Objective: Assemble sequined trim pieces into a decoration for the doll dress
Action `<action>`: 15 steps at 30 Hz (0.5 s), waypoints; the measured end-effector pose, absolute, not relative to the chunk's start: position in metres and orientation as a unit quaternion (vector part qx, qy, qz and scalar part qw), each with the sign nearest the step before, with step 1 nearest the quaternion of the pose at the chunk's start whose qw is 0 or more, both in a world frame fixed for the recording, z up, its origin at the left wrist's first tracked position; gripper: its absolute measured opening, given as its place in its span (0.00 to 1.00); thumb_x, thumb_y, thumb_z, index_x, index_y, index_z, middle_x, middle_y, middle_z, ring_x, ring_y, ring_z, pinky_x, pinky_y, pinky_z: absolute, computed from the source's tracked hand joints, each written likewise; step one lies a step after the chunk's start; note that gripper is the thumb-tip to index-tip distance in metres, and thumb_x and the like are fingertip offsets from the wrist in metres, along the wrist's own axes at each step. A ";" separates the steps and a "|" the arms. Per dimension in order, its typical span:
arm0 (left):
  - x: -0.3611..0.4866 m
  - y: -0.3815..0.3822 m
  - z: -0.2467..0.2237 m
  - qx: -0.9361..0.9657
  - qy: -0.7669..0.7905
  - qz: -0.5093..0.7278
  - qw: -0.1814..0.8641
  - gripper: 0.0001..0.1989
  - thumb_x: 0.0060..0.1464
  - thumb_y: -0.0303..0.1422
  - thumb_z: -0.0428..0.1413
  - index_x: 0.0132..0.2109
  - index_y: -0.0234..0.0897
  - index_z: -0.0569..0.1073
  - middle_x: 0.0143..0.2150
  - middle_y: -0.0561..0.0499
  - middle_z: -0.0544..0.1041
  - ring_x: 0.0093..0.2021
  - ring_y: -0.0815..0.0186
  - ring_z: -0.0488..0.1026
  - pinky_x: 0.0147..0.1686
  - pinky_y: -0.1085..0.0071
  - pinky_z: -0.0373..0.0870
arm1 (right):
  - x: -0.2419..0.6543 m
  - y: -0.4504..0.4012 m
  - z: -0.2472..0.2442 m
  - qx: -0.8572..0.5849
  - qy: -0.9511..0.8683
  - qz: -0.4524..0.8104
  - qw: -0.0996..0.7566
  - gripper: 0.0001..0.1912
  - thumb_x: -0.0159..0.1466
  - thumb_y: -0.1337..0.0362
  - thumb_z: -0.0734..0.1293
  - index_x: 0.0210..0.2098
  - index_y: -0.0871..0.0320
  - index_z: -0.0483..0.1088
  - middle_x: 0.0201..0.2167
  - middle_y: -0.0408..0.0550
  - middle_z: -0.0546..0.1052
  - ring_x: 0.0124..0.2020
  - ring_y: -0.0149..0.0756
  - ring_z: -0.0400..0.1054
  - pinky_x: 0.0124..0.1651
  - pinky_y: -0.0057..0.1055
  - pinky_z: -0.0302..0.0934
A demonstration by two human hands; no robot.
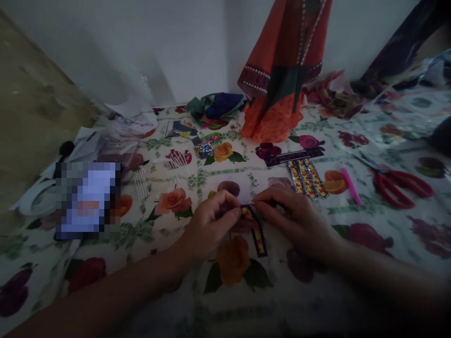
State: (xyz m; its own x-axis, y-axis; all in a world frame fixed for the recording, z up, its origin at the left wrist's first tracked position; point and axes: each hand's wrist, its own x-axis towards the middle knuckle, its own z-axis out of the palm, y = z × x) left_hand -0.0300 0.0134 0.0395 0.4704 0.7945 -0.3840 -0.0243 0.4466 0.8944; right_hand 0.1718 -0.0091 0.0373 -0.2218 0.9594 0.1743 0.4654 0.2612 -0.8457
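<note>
In the head view, my left hand (214, 218) pinches a narrow strip of yellow-and-red patterned fabric with a dark border (260, 241) between thumb and forefinger. The strip bends at an angle, and its lower end hangs toward me over the printed orange rose. My right hand (294, 218) is close beside it, thumb and fingertips pressed together at the strip's upper edge. Whatever those fingertips hold is too small to make out. Just beyond my right hand lie several matching patterned strips with glittering edges (306, 178), below a dark purple beaded band (295, 157).
Red-handled pliers (398, 185) and a pink stick (351, 186) lie to the right. A phone (88, 199) with a blurred screen is at left, near rows of small white beads (141, 183). An orange-and-green dress (285, 89) stands at the back on the flowered tablecloth (148, 263).
</note>
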 end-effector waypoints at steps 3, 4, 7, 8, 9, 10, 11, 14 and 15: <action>-0.031 0.014 0.038 0.441 0.430 0.277 0.737 0.10 0.59 0.35 0.61 0.36 0.37 0.67 0.34 0.54 0.78 0.36 0.63 0.83 0.43 0.65 0.80 | 0.174 -0.008 0.037 -0.511 -0.700 0.331 0.372 0.05 0.70 0.64 0.65 0.38 0.55 0.73 0.34 0.44 0.74 0.38 0.36 0.68 0.42 0.36 0.60; -0.030 0.014 0.037 0.436 0.432 0.278 0.739 0.10 0.59 0.35 0.61 0.37 0.37 0.67 0.33 0.54 0.78 0.36 0.63 0.83 0.43 0.65 0.80 | 0.174 -0.009 0.037 -0.510 -0.702 0.331 0.372 0.05 0.70 0.64 0.65 0.38 0.54 0.73 0.34 0.44 0.74 0.38 0.36 0.68 0.42 0.36 0.60; -0.030 0.014 0.037 0.433 0.437 0.275 0.739 0.09 0.58 0.35 0.62 0.39 0.37 0.69 0.33 0.53 0.79 0.35 0.63 0.83 0.42 0.66 0.80 | 0.172 -0.011 0.040 -0.495 -0.719 0.331 0.359 0.05 0.69 0.66 0.65 0.36 0.54 0.73 0.32 0.44 0.74 0.37 0.36 0.68 0.41 0.34 0.60; -0.029 0.014 0.037 0.435 0.439 0.274 0.737 0.09 0.58 0.35 0.62 0.40 0.37 0.70 0.34 0.52 0.79 0.35 0.64 0.83 0.42 0.66 0.80 | 0.172 -0.012 0.041 -0.491 -0.724 0.334 0.352 0.06 0.69 0.67 0.65 0.36 0.54 0.73 0.32 0.44 0.74 0.37 0.35 0.68 0.40 0.34 0.61; -0.029 0.014 0.037 0.438 0.440 0.271 0.736 0.09 0.58 0.35 0.62 0.40 0.36 0.71 0.34 0.52 0.80 0.34 0.64 0.83 0.42 0.66 0.80 | 0.171 -0.013 0.042 -0.491 -0.725 0.336 0.346 0.06 0.69 0.68 0.65 0.36 0.54 0.73 0.32 0.44 0.74 0.37 0.35 0.68 0.40 0.34 0.61; -0.029 0.013 0.037 0.440 0.441 0.271 0.734 0.09 0.58 0.34 0.62 0.41 0.36 0.72 0.35 0.51 0.80 0.35 0.64 0.82 0.42 0.66 0.80 | 0.170 -0.013 0.042 -0.493 -0.725 0.338 0.342 0.06 0.69 0.68 0.65 0.36 0.54 0.72 0.32 0.44 0.73 0.37 0.35 0.68 0.40 0.34 0.60; -0.029 0.013 0.037 0.442 0.442 0.272 0.732 0.08 0.57 0.34 0.62 0.40 0.35 0.72 0.36 0.51 0.80 0.35 0.64 0.82 0.42 0.66 0.80 | 0.170 -0.014 0.042 -0.494 -0.726 0.334 0.341 0.06 0.69 0.69 0.65 0.36 0.54 0.72 0.31 0.44 0.73 0.36 0.35 0.67 0.40 0.34 0.60; -0.029 0.013 0.036 0.440 0.444 0.276 0.730 0.08 0.56 0.33 0.63 0.39 0.35 0.73 0.36 0.52 0.79 0.36 0.65 0.82 0.43 0.68 0.80 | 0.172 -0.013 0.040 -0.492 -0.734 0.318 0.345 0.06 0.69 0.69 0.65 0.35 0.55 0.72 0.30 0.43 0.72 0.35 0.35 0.65 0.41 0.35 0.58; -0.029 0.013 0.036 0.438 0.443 0.276 0.733 0.08 0.56 0.33 0.63 0.38 0.35 0.73 0.36 0.53 0.78 0.36 0.65 0.82 0.42 0.69 0.80 | 0.173 -0.012 0.039 -0.489 -0.735 0.318 0.347 0.06 0.69 0.68 0.65 0.35 0.55 0.72 0.30 0.43 0.71 0.35 0.35 0.65 0.40 0.35 0.58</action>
